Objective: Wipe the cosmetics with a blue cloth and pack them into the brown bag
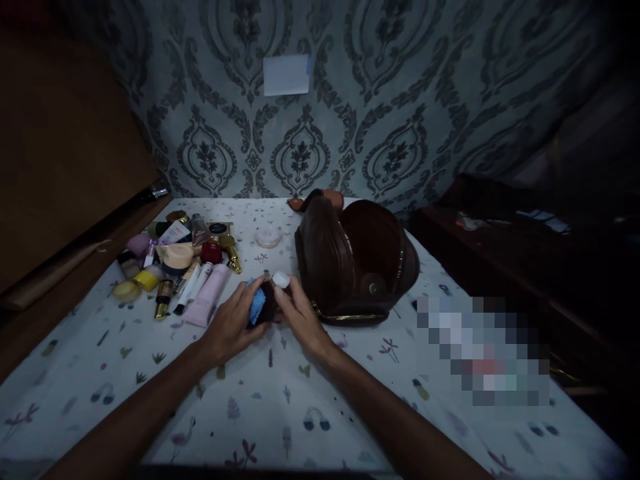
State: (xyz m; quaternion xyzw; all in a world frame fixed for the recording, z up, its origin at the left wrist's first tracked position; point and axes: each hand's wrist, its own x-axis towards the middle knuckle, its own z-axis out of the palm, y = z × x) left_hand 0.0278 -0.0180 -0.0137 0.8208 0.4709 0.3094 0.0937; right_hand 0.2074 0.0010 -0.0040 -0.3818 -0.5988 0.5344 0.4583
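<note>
"Hands first: how do they stand?"

"Left hand (233,323) is partly curled, thumb and fingers around a dark item (267,312). A blue piece (257,305) shows at its side, by the fingers. Right hand (300,319) is nearly closed, with a white piece (281,279) at its fingertips."

"Is the right hand gripping the dark item too?"

"I cannot tell; it is too dark there. They meet closely, and the item sits between them, over the tablecloth (270,407)."

"What lies around it?"

"Just to the right, a brown bag (327,260), its mouth open and its zip undone. Beyond the hands, a round case (269,237) lies by itself on the cloth."

"And to the left?"

"Cosmetics in a heap. A pink tube (207,297) lies nearest the left hand, with a red jar (211,252) behind it and a yellow lid (126,291) at the outer edge."

"Farther back?"

"A patterned wall (345,133), with a white card (287,75) on it."
</note>
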